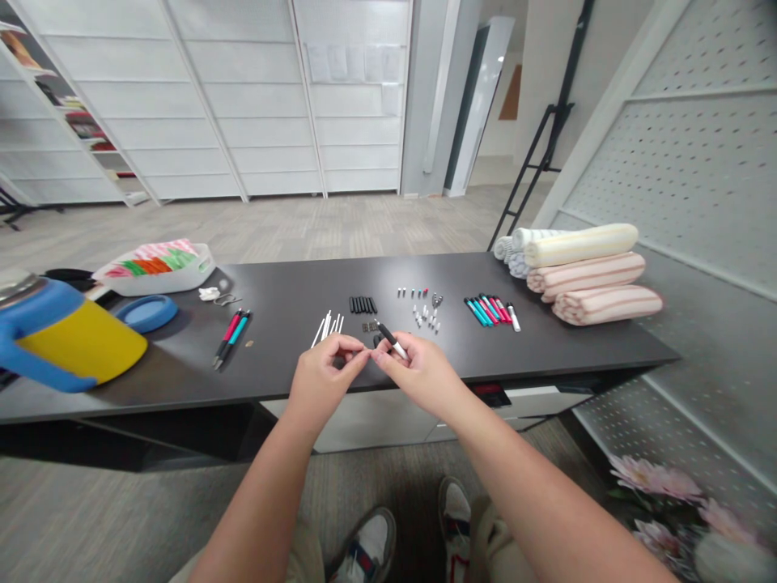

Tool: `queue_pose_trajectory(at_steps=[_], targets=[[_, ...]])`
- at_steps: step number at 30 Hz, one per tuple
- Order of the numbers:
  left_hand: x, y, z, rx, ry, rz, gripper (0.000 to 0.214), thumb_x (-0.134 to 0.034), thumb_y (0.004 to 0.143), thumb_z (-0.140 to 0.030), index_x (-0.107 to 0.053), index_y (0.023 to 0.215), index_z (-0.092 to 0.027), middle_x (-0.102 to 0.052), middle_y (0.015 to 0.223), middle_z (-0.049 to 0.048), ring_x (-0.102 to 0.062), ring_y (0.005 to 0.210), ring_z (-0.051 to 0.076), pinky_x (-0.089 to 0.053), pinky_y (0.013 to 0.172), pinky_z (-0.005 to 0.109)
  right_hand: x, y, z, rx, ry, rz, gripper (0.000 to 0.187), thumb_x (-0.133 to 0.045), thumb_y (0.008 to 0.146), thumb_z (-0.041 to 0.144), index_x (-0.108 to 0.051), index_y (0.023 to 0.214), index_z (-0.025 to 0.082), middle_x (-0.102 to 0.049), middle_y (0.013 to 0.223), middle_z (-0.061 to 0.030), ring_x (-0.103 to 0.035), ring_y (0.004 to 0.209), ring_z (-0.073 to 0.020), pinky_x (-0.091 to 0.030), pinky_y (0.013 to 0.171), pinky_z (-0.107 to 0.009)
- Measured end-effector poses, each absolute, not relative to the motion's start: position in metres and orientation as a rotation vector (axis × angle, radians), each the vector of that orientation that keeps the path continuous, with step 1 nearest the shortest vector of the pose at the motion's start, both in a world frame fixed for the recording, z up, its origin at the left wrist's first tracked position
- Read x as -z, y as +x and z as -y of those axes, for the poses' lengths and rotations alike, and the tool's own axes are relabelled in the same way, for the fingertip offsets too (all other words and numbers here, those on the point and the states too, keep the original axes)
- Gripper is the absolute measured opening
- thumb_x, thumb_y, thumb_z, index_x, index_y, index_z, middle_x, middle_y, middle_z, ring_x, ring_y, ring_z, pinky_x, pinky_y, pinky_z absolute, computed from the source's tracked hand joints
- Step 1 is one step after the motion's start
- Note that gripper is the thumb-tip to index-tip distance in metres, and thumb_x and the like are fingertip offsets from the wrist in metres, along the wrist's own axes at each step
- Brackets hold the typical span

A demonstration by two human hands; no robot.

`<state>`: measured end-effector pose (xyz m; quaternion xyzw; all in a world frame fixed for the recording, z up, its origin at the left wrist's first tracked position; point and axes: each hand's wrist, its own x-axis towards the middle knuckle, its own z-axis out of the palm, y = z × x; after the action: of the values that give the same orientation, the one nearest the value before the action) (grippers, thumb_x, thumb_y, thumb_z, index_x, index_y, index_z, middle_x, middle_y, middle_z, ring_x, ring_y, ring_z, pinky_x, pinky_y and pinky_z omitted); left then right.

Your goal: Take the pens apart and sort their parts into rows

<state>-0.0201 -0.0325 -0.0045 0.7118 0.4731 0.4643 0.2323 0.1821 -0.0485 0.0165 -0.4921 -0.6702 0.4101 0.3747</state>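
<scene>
A person's right hand (422,374) pinches a slim black pen with a white end (388,338) between thumb and forefinger, above a dark, smooth table (285,293). The left hand (324,380) sits just beside it, thumb and forefinger pressed together; anything held there is too small to tell. Laid out in neat groups beyond the hands are thin white sticks (326,326), short black plastic tubes (363,304), tiny white parts (425,318) and a bunch of teal and pink pens (486,310). Two more pens (231,338) lie to the left, near a round blue lid (146,312) and a white plastic tray (154,269) of coloured pieces. Soft rolled striped towels (595,275) are piled at the right end. A glossy blue-and-yellow tumbler (66,332) looms close to the camera, blocking the table's left corner.
</scene>
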Motion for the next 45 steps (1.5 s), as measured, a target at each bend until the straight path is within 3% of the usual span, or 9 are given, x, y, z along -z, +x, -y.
queue_pose_trajectory(at_steps=[3, 8, 16, 20, 24, 32, 35, 38, 45], targets=[[0.004, -0.02, 0.035, -1.229, 2.161, -1.351, 0.006, -0.074, 0.092, -0.027, -0.076, 0.091, -0.022, -0.076, 0.08, -0.0013, -0.068, 0.07, 0.014, -0.05, 0.069, 0.025, -0.016, 0.179, 0.047, -1.036, -1.328, 1.712, 0.031, -0.067, 0.092, 0.051, -0.064, 0.085, 0.021, -0.042, 0.059, 0.0076, -0.037, 0.054, -0.0106, -0.025, 0.05, -0.024], [0.008, -0.017, 0.038, -1.184, 2.414, -1.329, 0.012, -0.069, 0.097, -0.028, -0.078, 0.093, -0.022, -0.079, 0.083, -0.0003, -0.073, 0.075, 0.016, -0.05, 0.067, 0.026, -0.022, 0.183, 0.048, -0.98, -1.415, 1.696, 0.024, -0.069, 0.089, 0.045, -0.073, 0.095, 0.021, -0.042, 0.056, 0.0087, -0.037, 0.053, -0.0103, -0.023, 0.05, -0.025], [0.02, -0.014, 0.037, -1.253, 2.633, -1.29, 0.022, -0.057, 0.105, -0.029, -0.077, 0.105, -0.02, -0.083, 0.099, 0.0045, -0.078, 0.088, 0.019, -0.059, 0.083, 0.029, -0.018, 0.181, 0.047, -0.925, -1.486, 1.729, 0.025, -0.068, 0.089, 0.045, -0.078, 0.092, 0.022, -0.05, 0.057, 0.0064, -0.042, 0.054, -0.0111, -0.024, 0.05, -0.025], [0.026, -0.011, 0.036, -1.277, 2.682, -1.333, 0.025, -0.059, 0.105, -0.028, -0.075, 0.119, -0.016, -0.082, 0.108, 0.0079, -0.079, 0.096, 0.022, -0.06, 0.09, 0.031, -0.016, 0.177, 0.049, -0.766, -1.543, 1.712, 0.023, -0.064, 0.092, 0.039, -0.078, 0.092, 0.021, -0.056, 0.06, 0.0045, -0.049, 0.056, -0.0123, -0.029, 0.054, -0.025], [0.026, -0.01, 0.037, -1.286, 2.668, -1.3, 0.025, -0.058, 0.105, -0.024, -0.074, 0.122, -0.018, -0.082, 0.11, 0.0065, -0.079, 0.098, 0.021, -0.06, 0.093, 0.029, -0.013, 0.17, 0.053, -0.625, -1.569, 1.711, 0.025, -0.064, 0.094, 0.041, -0.079, 0.095, 0.021, -0.06, 0.062, 0.0027, -0.054, 0.058, -0.0142, -0.031, 0.056, -0.025], [0.026, -0.011, 0.036, -1.378, 2.56, -1.271, 0.029, -0.068, 0.1, -0.031, -0.07, 0.126, -0.018, -0.082, 0.106, 0.0053, -0.079, 0.086, 0.017, -0.062, 0.086, 0.028, -0.025, 0.188, 0.048, -0.501, -1.609, 1.693, 0.024, -0.064, 0.096, 0.042, -0.078, 0.095, 0.023, -0.065, 0.062, 0.0016, -0.058, 0.057, -0.0154, -0.034, 0.057, -0.025], [0.025, -0.009, 0.036, -1.409, 2.492, -1.288, 0.025, -0.069, 0.1, -0.031, -0.071, 0.122, -0.019, -0.082, 0.099, 0.0039, -0.078, 0.083, 0.017, -0.062, 0.084, 0.027, -0.041, 0.224, 0.036, -0.199, -1.784, 1.614, 0.03, -0.062, 0.097, 0.048, -0.078, 0.098, 0.022, -0.071, 0.07, -0.0028, -0.066, 0.066, -0.0193, -0.038, 0.062, -0.027], [0.025, -0.007, 0.037, -1.415, 2.479, -1.283, 0.022, -0.069, 0.1, -0.033, -0.072, 0.117, -0.019, -0.082, 0.097, 0.0042, -0.078, 0.083, 0.017, -0.062, 0.083, 0.028, -0.047, 0.262, 0.018, 0.119, -2.117, 1.637, 0.026, -0.061, 0.097, 0.041, -0.078, 0.099, 0.02, -0.077, 0.082, -0.0105, -0.072, 0.079, -0.0254, -0.04, 0.066, -0.03], [0.028, -0.006, 0.038, -1.377, 2.518, -1.277, 0.019, -0.067, 0.101, -0.034, -0.072, 0.112, -0.02, -0.081, 0.094, 0.0039, -0.076, 0.083, 0.018, -0.059, 0.08, 0.029, -0.026, 0.286, -0.023, 0.085, -2.352, 1.816, 0.029, -0.058, 0.098, 0.038, -0.08, 0.102, 0.019, -0.08, 0.1, -0.0161, -0.075, 0.097, -0.0293, -0.049, 0.082, -0.034]])
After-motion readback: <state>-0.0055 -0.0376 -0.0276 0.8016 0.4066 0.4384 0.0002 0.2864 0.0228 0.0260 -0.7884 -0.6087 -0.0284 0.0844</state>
